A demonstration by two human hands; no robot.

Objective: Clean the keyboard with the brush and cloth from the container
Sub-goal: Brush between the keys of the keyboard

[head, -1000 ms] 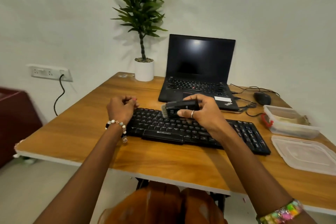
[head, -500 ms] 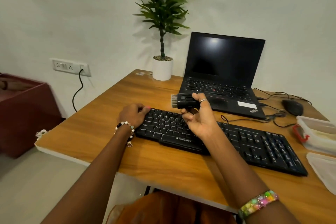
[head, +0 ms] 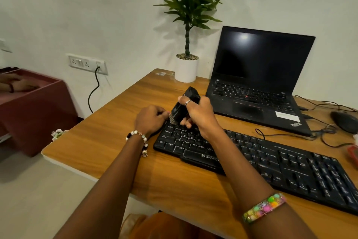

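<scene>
A black keyboard (head: 271,163) lies across the wooden desk (head: 108,138). My right hand (head: 199,114) grips a black brush (head: 183,106), tilted with its bristles down at the keyboard's top left corner. My left hand (head: 150,119) is closed into a fist and rests on the keyboard's left end, its fingers next to the bristles. Only a red-and-clear sliver of the container (head: 353,151) shows at the right edge. No cloth is in view.
An open black laptop (head: 257,83) stands behind the keyboard. A potted plant (head: 187,68) sits at the desk's back edge. A mouse (head: 344,122) and loose cables (head: 286,136) lie at the right. A maroon box (head: 33,107) stands left of the desk.
The right hand has turned the brush from level above the keys to bristles-down at the top left corner. The left hand has stayed at the keyboard's left end. The view has swung left.
</scene>
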